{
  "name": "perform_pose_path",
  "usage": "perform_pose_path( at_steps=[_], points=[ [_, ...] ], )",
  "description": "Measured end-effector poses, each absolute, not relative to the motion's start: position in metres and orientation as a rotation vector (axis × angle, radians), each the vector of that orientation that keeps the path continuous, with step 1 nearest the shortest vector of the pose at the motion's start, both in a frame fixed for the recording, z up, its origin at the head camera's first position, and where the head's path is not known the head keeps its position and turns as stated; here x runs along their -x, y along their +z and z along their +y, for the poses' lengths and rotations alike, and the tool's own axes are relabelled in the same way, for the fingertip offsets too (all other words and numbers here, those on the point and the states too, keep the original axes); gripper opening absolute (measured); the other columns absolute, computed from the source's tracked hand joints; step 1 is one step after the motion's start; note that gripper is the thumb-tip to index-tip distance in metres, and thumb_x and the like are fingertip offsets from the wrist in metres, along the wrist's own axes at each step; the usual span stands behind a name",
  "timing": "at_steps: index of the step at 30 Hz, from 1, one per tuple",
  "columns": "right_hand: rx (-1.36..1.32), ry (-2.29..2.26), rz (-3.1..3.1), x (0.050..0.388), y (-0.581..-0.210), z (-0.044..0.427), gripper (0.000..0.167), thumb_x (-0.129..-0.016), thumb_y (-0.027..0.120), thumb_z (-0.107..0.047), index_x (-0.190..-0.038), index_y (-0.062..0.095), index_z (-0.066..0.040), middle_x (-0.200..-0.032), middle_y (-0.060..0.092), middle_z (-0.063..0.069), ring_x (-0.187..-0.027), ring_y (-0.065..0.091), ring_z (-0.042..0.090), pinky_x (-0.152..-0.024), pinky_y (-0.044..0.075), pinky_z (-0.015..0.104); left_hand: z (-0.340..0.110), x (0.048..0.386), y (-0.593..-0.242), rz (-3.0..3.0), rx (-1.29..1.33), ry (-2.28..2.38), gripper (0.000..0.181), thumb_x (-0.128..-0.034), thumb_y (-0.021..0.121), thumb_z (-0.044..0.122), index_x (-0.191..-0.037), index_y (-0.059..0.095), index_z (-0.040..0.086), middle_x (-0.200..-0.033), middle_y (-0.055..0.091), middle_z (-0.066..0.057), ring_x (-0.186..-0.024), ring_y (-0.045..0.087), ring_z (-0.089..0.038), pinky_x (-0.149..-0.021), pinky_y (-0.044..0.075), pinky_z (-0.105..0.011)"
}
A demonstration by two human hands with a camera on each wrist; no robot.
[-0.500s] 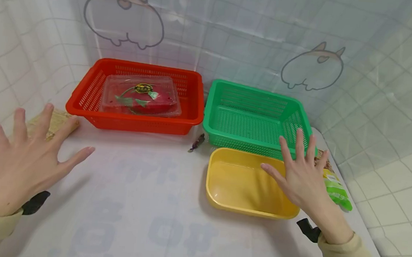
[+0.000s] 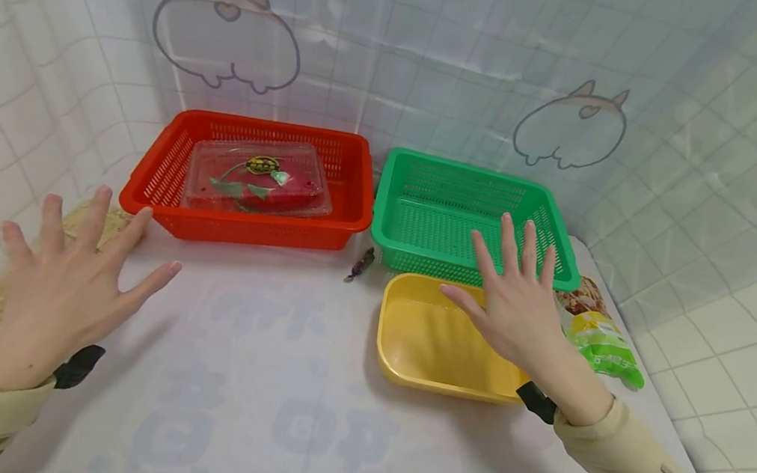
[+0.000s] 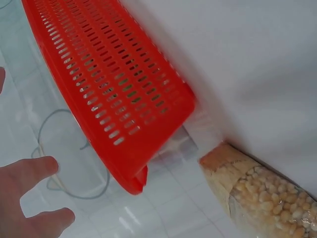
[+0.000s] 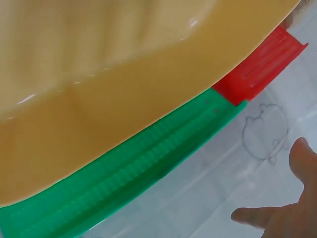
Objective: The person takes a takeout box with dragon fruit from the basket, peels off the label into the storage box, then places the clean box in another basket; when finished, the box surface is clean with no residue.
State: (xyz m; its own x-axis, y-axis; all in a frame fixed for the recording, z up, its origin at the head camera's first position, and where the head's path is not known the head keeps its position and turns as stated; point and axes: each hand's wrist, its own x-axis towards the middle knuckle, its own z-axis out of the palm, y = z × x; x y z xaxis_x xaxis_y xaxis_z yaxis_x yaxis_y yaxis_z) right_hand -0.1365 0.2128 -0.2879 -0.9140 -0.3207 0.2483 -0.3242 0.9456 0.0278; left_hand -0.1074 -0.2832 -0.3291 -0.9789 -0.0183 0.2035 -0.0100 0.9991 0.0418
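My left hand hovers with fingers spread over the left side of the table and holds nothing. Below it lies a clear-fronted bag of pale kernels, partly hidden by the hand in the head view. My right hand, fingers also spread and holding nothing, is above the yellow basin. Behind that basin stands a green basket. At the back left, a red basket holds a clear plastic box with something red and green inside and a black-and-yellow label.
A small dark wrapped piece lies on the table between the two baskets. To the right are a green and yellow packet and a brown packet. Patterned curtains hang behind and at both sides.
My right hand has moved left and slightly up, farther over the yellow basin, uncovering more of the packets at right. My left hand has shifted slightly right.
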Motion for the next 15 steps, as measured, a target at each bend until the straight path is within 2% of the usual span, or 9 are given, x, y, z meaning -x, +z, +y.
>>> perform_pose_path(
  at_steps=[10,15],
  points=[
    [-0.56,0.055,-2.865,0.145,-0.275,0.175,0.085,-0.097,0.04,-0.069,-0.16,0.023,-0.016,-0.168,-0.005,0.015,-0.153,-0.006,0.041,-0.119,0.006,0.068,-0.273,0.109,-0.322,-2.888,0.049,-0.158,0.082,-0.0955,0.046,0.064,-0.158,0.028,0.013,-0.165,0.0,-0.024,-0.143,0.002,-0.061,-0.103,0.001,-0.083],
    [-0.589,0.189,-2.912,0.151,-0.27,0.156,0.084,-0.097,0.042,-0.068,-0.16,0.024,-0.015,-0.168,0.001,0.015,-0.153,0.0,0.043,-0.12,0.011,0.065,-0.268,0.114,-0.317,-2.864,0.149,-0.366,0.074,-0.1,0.047,0.054,-0.157,0.029,0.009,-0.164,0.01,-0.026,-0.142,0.013,-0.06,-0.112,0.004,-0.075]
  ],
)
